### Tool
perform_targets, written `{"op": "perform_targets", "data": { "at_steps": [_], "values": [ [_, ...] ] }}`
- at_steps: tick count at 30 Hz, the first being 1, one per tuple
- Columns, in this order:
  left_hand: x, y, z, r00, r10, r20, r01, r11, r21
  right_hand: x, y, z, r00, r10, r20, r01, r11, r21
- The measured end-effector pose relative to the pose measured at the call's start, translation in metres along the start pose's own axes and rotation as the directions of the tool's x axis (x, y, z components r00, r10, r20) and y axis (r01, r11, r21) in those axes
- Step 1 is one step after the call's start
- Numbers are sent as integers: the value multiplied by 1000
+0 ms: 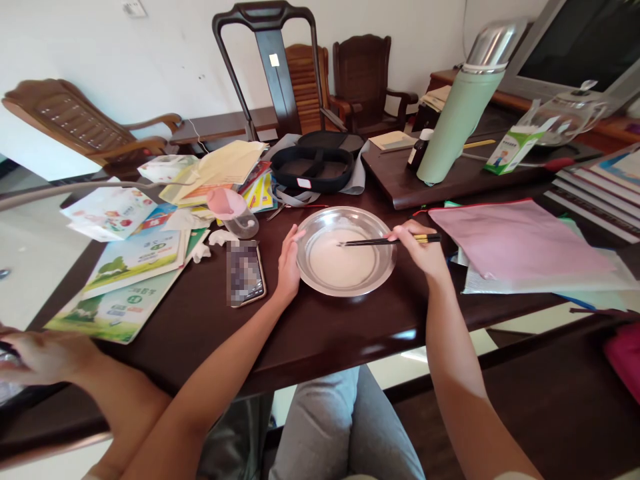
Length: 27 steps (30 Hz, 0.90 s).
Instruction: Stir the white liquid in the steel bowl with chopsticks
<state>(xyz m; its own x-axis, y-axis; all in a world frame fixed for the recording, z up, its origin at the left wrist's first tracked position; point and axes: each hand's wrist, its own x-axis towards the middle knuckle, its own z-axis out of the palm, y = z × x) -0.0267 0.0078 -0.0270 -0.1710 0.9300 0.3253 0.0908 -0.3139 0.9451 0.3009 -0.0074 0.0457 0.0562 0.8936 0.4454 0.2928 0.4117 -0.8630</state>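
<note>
A round stainless steel bowl (pixel 387 263) sits on the dark wooden table, holding a pale, whitish mixture (pixel 343 260). My left hand (pixel 289 263) holds the bowl's left side, with fingers along the outside and a fingertip at the rim. From the right, my right hand (pixel 417 245) grips a pair of black chopsticks (pixel 365 242) with gold-coloured ends. Their tips reach over the middle of the bowl, at the mixture's surface; how deep they dip I cannot tell. A phone (pixel 247 273) with a blurred screen lies left of my left hand.
Beyond the phone are a pink-lidded cup (pixel 233 212), crumpled tissues, booklets (pixel 135 267) and a tissue box (pixel 107 212). A black case (pixel 313 167) lies behind the bowl. A green thermos (pixel 463 113) and pink pouch (pixel 520 237) are right. Another person's hand (pixel 45 357) shows lower left.
</note>
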Motion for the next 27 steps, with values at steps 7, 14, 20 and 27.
{"op": "perform_targets", "data": {
  "at_steps": [7, 14, 20, 27],
  "values": [
    [0, 0, 1, 1000, -19, -8, 19, 1000, 9, -4, -5, -6, 997, 45, 63, -52, 993, 104],
    [0, 0, 0, 1000, -5, 6, 5, 999, 33, 0, 1, 0, 1000, 0, 12, 0, 1000, -3],
    [0, -1, 1, 1000, -21, -8, 21, 1000, 11, -3, -1, -7, 999, 37, -3, -37, 994, 106],
    [0, 0, 1, 1000, -18, -12, 18, 1000, 13, -1, 1, 2, 998, -11, 59, 10, 1000, 9]
  ]
}}
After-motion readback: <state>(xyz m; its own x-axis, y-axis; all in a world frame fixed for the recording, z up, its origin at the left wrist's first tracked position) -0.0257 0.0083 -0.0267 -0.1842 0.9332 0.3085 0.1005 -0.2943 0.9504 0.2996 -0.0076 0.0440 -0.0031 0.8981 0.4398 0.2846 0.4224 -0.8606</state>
